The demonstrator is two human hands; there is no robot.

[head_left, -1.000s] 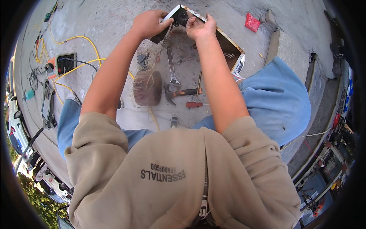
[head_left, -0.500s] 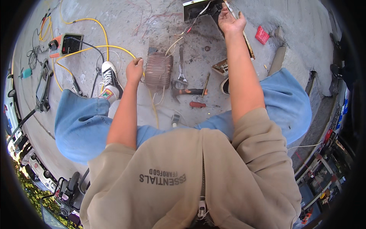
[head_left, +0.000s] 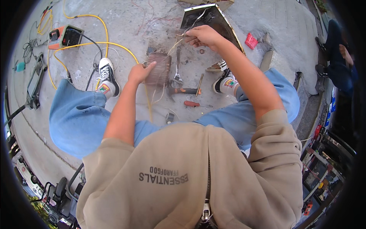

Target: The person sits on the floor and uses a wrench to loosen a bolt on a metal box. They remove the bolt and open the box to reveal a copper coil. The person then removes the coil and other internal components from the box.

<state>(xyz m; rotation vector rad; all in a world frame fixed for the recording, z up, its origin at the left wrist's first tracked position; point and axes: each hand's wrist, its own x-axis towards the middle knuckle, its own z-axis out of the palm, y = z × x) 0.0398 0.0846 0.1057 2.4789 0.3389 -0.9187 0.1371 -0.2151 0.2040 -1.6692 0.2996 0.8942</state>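
Note:
A brownish wire-wound coil (head_left: 158, 74) sits on the concrete between my feet. My left hand (head_left: 140, 72) is at its left side, thumb laid over the edge and fingers curled, partly hidden. Pale wires (head_left: 176, 46) rise from the coil toward my right hand (head_left: 204, 37), which pinches them beyond the coil. Behind my right hand lies an open metal casing (head_left: 213, 19) with a dark inside and light edges. To the right of the coil are an adjustable wrench (head_left: 177, 66), a hammer (head_left: 187, 91) and a red-handled screwdriver (head_left: 192, 104).
An orange and black machine (head_left: 65, 37) stands at far left, with a yellow cable (head_left: 103, 28) running nearby. Left of my foot is a floor jack (head_left: 35, 84). A red packet (head_left: 251, 41) lies at right. Another person's legs (head_left: 335, 49) show at the right edge.
My right hand has moved left and nearer, from the casing to the pale wires. My left hand has shifted right onto the coil's edge. The view has turned slightly.

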